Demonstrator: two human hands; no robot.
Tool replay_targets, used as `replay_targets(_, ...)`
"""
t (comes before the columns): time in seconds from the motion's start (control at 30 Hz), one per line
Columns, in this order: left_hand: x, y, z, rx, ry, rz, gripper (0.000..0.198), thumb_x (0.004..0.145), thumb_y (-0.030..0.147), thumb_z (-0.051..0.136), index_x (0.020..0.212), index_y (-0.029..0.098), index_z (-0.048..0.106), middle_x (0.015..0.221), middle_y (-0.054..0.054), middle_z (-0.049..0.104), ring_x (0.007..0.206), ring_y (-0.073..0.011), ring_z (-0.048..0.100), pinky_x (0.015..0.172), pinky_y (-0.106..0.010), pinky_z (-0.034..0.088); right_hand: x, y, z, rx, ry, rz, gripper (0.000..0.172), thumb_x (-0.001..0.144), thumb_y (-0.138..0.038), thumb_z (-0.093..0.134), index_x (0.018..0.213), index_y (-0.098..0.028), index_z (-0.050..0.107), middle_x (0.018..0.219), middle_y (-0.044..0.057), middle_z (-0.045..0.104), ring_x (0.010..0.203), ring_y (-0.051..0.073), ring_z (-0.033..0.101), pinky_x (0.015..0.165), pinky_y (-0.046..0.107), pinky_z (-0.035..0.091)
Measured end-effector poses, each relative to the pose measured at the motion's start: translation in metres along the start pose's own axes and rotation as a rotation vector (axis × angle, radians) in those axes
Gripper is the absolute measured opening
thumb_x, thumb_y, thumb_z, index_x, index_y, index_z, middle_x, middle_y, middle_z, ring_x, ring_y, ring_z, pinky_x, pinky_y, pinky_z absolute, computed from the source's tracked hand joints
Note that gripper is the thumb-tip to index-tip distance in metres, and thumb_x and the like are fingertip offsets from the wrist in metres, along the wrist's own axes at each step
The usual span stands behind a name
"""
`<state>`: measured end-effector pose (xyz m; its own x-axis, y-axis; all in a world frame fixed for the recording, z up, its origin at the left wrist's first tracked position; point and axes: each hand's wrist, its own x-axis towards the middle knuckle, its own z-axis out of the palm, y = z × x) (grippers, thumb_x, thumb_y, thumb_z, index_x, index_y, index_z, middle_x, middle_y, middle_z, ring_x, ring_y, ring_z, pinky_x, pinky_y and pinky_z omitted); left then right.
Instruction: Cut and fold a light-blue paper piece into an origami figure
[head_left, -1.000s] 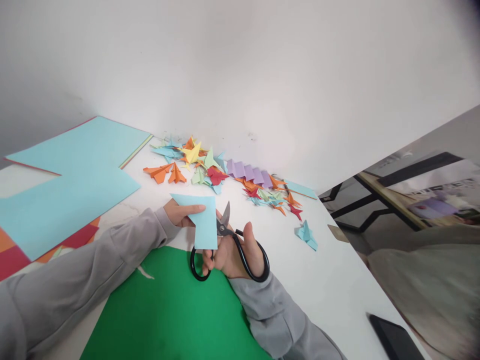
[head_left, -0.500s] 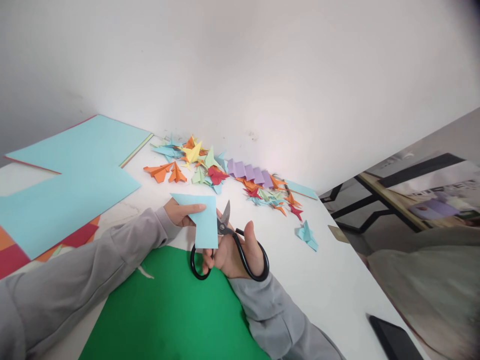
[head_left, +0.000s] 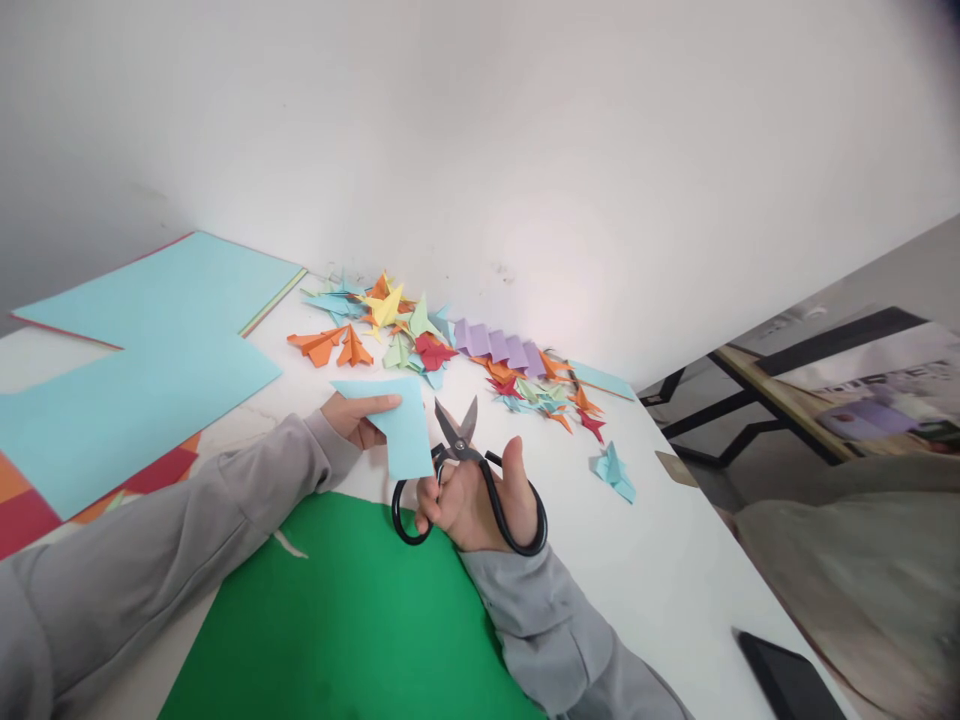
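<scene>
Head view: seeing a large light-blue stack (head_left: 172, 285) lying flat at upper left, with a second light-blue sheet (head_left: 135, 410) extending below it and covering part of some red and orange paper (head_left: 26, 520) at the left edge. Moving toward center: pinching a small light-blue piece (head_left: 411, 440) in the left hand (head_left: 356, 415), thumb on top, fingers partly showing underneath. Holding that piece at mid-frame, with the white table (head_left: 622, 560) behind it. Showing an inverted-L outline, partly hidden by the thumb. Just shifting up and left against half a second ago, tilting a little too.

Seeing a green sheet (head_left: 337, 620) at bottom center, below both hands, and a folded-paper cluster (head_left: 384, 305) at upper center, trailing right past a purple pleated strip (head_left: 499, 343).

Right of the piece: gripping black-handled scissors (head_left: 460, 447) in the right hand (head_left: 480, 510), palm up, thumb through the right loop, fingers at the left one. Spreading the blades in a V, tips toward the top of the frame. Now showing both blades whole; half a second ago, hiding one partly behind the paper. Reading that as blades clear of the edge, so not cutting at this instant. Not telling whether the left handle is touching the paper's lower corner.

Farther right: seeing a lone blue folded piece (head_left: 613, 470), then a black device (head_left: 791, 675) at lower right.
</scene>
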<state>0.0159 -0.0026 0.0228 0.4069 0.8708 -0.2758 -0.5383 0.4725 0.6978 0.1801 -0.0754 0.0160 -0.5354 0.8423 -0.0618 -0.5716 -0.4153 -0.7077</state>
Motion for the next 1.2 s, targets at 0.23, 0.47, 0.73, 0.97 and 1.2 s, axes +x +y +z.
replay_targets(0.23, 0.0, 0.006, -0.002, 0.062, 0.049, -0.061, 0.027, 0.077, 0.012, 0.054, 0.103, 0.009, 0.059, 0.062, -0.007, 0.068, 0.044, -0.0162, 0.061, 0.036, -0.025, 0.05, 0.0, -0.003, 0.003, -0.087, 0.017, 0.033, 0.084, 0.07, -0.076, 0.006, 0.134, -0.025, 0.022, 0.063, 0.002, 0.055, 0.051, 0.017, 0.048, 0.053, 0.036, 0.04)
replay_targets(0.47, -0.004, 0.007, 0.003, 0.03, 0.103, -0.095, 0.034, 0.076, 0.011, 0.056, 0.11, 0.007, 0.056, 0.068, -0.009, 0.069, 0.045, -0.0157, 0.062, 0.042, -0.024, 0.052, -0.005, -0.005, -0.003, -0.124, -0.06, 0.047, 0.091, 0.068, -0.078, 0.005, 0.133, -0.017, 0.027, 0.064, 0.003, 0.055, 0.052, 0.017, 0.049, 0.054, 0.037, 0.04)
replay_targets(0.73, 0.005, 0.003, -0.006, -0.054, 0.173, -0.057, 0.029, 0.075, 0.01, 0.057, 0.103, 0.006, 0.059, 0.069, -0.009, 0.07, 0.051, -0.0165, 0.064, 0.043, -0.021, 0.053, -0.007, -0.007, -0.008, -0.172, -0.113, 0.119, 0.087, 0.07, -0.076, 0.007, 0.139, -0.023, 0.008, 0.065, 0.003, 0.057, 0.05, 0.017, 0.051, 0.053, 0.04, 0.042)
replay_targets(0.97, 0.003, 0.005, -0.003, -0.071, 0.176, -0.073, 0.03, 0.074, 0.01, 0.058, 0.104, 0.007, 0.059, 0.069, -0.009, 0.07, 0.05, -0.0167, 0.065, 0.043, -0.021, 0.053, -0.006, -0.007, -0.01, -0.174, -0.046, 0.172, 0.08, 0.073, -0.073, 0.006, 0.138, -0.027, 0.007, 0.068, 0.003, 0.059, 0.05, 0.016, 0.051, 0.054, 0.04, 0.042)
replay_targets(1.2, 0.002, 0.007, -0.002, 0.005, 0.148, -0.099, 0.033, 0.074, 0.005, 0.056, 0.107, 0.004, 0.057, 0.07, -0.012, 0.07, 0.054, -0.0178, 0.065, 0.04, -0.021, 0.052, -0.008, -0.01, -0.011, -0.21, -0.124, 0.178, 0.08, 0.073, -0.073, 0.007, 0.138, -0.027, -0.009, 0.068, 0.002, 0.06, 0.049, 0.016, 0.053, 0.053, 0.038, 0.042)
